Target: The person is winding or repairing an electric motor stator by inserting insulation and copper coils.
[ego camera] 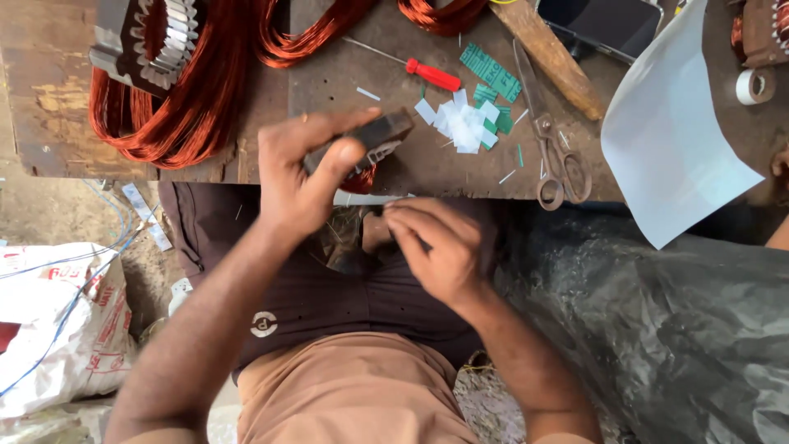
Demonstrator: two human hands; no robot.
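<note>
My left hand (308, 177) grips a small dark metal motor core (380, 136) with a bit of copper winding (360, 181) showing under it, held at the near edge of the workbench (345, 78). My right hand (436, 242) is just below it over my lap, fingers pinched together; whatever they pinch is too small to make out. The two hands sit close but apart.
Coils of copper wire (197, 99) and a toothed metal stator (156, 37) lie at the bench's left. A red-handled screwdriver (431, 76), cut white and green paper bits (468, 123), scissors (551, 140), a wooden stick (551, 53), a white sheet (670, 140) and a tape roll (754, 85) lie right.
</note>
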